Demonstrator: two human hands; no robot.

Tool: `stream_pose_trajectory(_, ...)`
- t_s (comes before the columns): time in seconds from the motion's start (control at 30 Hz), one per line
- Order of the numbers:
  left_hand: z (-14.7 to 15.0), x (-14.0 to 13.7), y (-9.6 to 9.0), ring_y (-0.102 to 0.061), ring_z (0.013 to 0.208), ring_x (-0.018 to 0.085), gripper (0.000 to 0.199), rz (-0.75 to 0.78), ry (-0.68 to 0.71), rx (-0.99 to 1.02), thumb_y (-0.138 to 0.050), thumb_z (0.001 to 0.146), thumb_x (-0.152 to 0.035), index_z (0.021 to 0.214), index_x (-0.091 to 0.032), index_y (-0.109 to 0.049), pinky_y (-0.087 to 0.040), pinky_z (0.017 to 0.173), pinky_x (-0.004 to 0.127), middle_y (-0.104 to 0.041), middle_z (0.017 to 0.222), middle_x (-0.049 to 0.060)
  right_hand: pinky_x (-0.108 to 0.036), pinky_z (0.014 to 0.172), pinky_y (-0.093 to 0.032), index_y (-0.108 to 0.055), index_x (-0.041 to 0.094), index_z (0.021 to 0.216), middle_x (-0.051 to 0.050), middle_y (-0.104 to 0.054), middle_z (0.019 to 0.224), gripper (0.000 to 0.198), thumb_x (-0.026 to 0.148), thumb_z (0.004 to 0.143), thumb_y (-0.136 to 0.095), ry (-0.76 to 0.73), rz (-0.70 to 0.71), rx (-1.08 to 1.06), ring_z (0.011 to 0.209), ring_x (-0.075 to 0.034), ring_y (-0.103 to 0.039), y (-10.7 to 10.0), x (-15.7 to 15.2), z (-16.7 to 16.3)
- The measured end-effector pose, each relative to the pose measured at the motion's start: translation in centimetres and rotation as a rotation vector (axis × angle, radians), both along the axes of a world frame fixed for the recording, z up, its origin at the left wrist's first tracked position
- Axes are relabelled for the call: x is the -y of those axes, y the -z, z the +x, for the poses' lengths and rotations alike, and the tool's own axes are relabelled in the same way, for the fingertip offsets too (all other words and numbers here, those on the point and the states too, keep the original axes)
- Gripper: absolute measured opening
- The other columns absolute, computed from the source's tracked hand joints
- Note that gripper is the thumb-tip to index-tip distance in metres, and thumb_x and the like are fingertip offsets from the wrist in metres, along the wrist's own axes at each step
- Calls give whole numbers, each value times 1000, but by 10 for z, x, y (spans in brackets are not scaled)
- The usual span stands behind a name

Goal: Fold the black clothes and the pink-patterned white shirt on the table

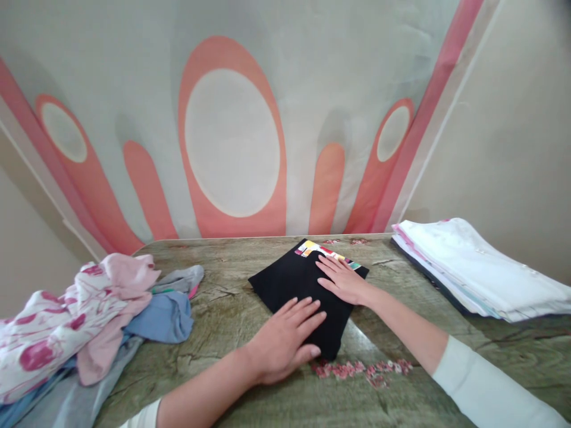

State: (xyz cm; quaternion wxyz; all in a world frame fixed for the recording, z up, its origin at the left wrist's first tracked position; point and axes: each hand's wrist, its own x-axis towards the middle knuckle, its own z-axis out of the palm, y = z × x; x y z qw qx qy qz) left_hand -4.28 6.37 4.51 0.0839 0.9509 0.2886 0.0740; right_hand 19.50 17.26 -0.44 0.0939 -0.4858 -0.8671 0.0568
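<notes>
A folded black garment [285, 276] with a colourful printed strip along its far edge lies at an angle on the wooden table. My left hand [285, 342] rests flat on its near left part, fingers spread. On its right side, close to the printed strip, lies my right hand [341, 278], palm down with the fingers stretched out. Both hands press on the cloth, and neither grips it.
At the left is a loose heap of clothes [66, 321] in pink, white, blue and grey. A stack of folded garments [486, 270], white on top, stands at the right. The wood-patterned table [214, 362] meets a patterned backdrop [232, 142] at the back.
</notes>
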Motion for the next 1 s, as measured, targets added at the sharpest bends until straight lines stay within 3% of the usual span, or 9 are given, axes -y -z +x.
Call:
stream_pose_trajectory(0.13,-28,-35,15,-15,136,22,49,144,-306,18,-28,95,-42,140,-24,-28,-12,110,45,-24,147,6,-45,110,-10,-26,27,141,-1,-19,149,61,59,89,-22,-34,4,-27,136,-22,-12,5,-3,10)
stream_pose_trajectory(0.23,-53,-58,29,-18,135,23,49,184,-436,25,-29,94,-43,138,-23,-32,-16,108,47,-28,145,8,-46,110,-10,-25,28,141,-1,-19,149,59,57,90,-24,-44,4,-43,136,-22,-12,6,-2,12)
stream_pose_trajectory(0.43,-70,-72,38,-25,133,23,51,157,-421,11,-30,93,-44,138,-19,-33,-20,108,41,-32,143,10,-47,110,-11,-27,29,141,0,-22,148,58,57,90,-24,-16,26,-54,136,-22,-13,7,-3,15)
stream_pose_trajectory(0.6,-68,-72,37,-28,131,22,52,148,-411,25,-31,93,-44,138,-17,-33,-20,107,41,-32,143,11,-51,108,-14,-26,29,141,-3,-23,148,63,61,87,-25,211,23,-78,135,-26,-18,21,-19,53)
stream_pose_trajectory(0.73,-68,-74,37,-31,130,23,51,124,-412,78,-34,92,-44,136,-17,-37,-22,107,42,-34,142,11,-53,106,-19,-38,21,136,-9,-31,144,62,58,88,-27,361,30,-104,132,-29,-26,33,-32,91)
stream_pose_trajectory(0.9,-70,-82,33,-45,119,22,43,71,-497,275,-39,90,-41,121,-14,-50,-33,102,39,-51,128,11,-40,101,-33,-61,17,111,-11,-56,123,46,44,91,-31,302,144,-246,117,-23,-47,29,-35,99)
stream_pose_trajectory(1.0,-76,-88,31,-55,106,23,36,42,-584,334,-45,86,-38,111,-14,-57,-40,95,39,-60,112,9,-37,93,-41,-65,18,100,-10,-64,104,36,39,89,-38,281,174,-360,102,-22,-56,22,-32,89)
